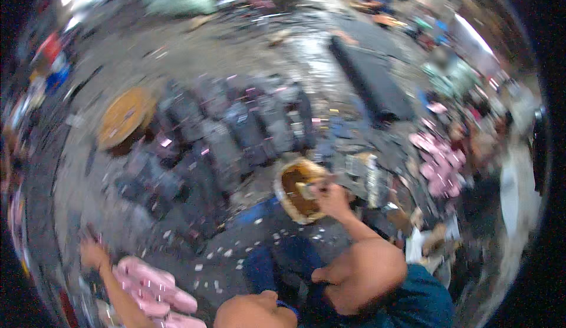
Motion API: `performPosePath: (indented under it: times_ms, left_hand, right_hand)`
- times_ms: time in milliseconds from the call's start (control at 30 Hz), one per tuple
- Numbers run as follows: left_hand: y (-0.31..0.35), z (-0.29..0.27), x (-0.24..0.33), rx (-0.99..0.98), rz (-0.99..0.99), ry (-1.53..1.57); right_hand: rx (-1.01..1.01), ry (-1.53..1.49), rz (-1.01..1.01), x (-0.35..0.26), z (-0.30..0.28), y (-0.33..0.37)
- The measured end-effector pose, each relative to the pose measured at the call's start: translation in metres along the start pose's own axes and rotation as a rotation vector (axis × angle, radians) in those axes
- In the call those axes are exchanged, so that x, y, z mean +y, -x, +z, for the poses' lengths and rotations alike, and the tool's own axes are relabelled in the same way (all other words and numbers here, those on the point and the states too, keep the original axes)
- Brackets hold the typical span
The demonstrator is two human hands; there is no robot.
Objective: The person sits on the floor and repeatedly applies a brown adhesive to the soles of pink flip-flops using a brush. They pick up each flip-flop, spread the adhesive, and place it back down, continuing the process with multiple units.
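My right hand (331, 199) is over the rim of a yellowish bowl (282, 191) with a brown, sticky-looking inside. Its fingers are closed on a short pale tool (305, 190) that dips toward the brown stuff; blur hides its exact kind. Far out at the lower left, my left hand (94, 255) reaches past pink shoe-like pieces (154, 281) stacked beside my forearm. Motion smears its fingers, and a dark spot at their tips cannot be made out. In front of me, many dark grey sole-shaped pieces (227, 133) lie in rows on the floor.
A round tan lid or disc (127, 118) lies at the left of the rows. A dark roll of sheet material (365, 80) stretches beyond the bowl. More pink pieces (439, 163) are piled at the right, near a person in pale green (451, 74). Small white scraps (227, 254) dot the floor.
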State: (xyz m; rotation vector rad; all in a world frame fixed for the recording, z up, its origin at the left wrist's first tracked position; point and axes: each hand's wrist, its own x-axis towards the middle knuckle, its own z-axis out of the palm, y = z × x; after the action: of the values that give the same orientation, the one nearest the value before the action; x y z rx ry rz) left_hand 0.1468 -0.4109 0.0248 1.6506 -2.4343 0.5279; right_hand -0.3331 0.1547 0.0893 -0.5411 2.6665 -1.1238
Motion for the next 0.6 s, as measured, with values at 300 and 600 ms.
performPosePath:
  times_ms: [300,600]
  left_hand:
    - [0.041,-0.132,0.09,0.12,0.286,1.063]
    - [0.233,-0.201,0.286,-0.946,0.325,1.604]
  right_hand:
    - [0.181,0.283,-0.151,0.039,0.011,0.006]
    - [-0.359,0.513,-0.041,0.021,-0.059,0.062]
